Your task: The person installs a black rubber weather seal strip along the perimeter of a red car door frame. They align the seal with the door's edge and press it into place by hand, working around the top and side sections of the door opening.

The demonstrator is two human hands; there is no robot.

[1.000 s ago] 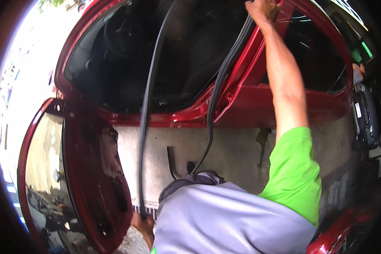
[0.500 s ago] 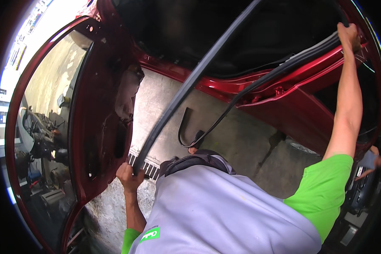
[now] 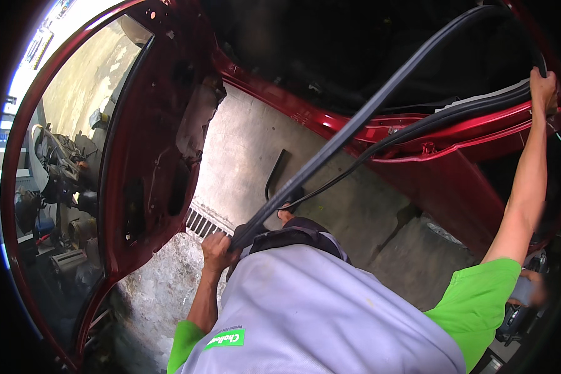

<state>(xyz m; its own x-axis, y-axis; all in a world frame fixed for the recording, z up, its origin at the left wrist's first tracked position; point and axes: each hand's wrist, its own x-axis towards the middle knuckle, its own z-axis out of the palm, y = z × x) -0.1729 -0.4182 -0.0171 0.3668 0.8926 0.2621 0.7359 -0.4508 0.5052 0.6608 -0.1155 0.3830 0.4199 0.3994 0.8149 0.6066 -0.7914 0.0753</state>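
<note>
A long black rubber weatherstrip (image 3: 349, 129) is stretched between my two hands, arching up at the far right. My left hand (image 3: 217, 252) is closed around it at the lower left, just in front of my waist. With the arm reaching far right, my right hand (image 3: 543, 92) grips the strip beside the red door frame of a car. From there another length runs back along the red sill (image 3: 389, 132) and drops toward the floor near my foot. Its free end (image 3: 274, 169) curls upward above the floor.
An open dark red car door (image 3: 146, 143) with a window stands to my left. Another red door (image 3: 442, 181) is at the right. A drain grate (image 3: 204, 223) lies in the concrete floor (image 3: 243, 134). A blurred person (image 3: 528, 290) is behind my right arm.
My left hand has moved right, closer to my waist, still holding the strip. My right hand appears farther right and lower in view. The whole view has shifted, and the strip's arch now shows.
</note>
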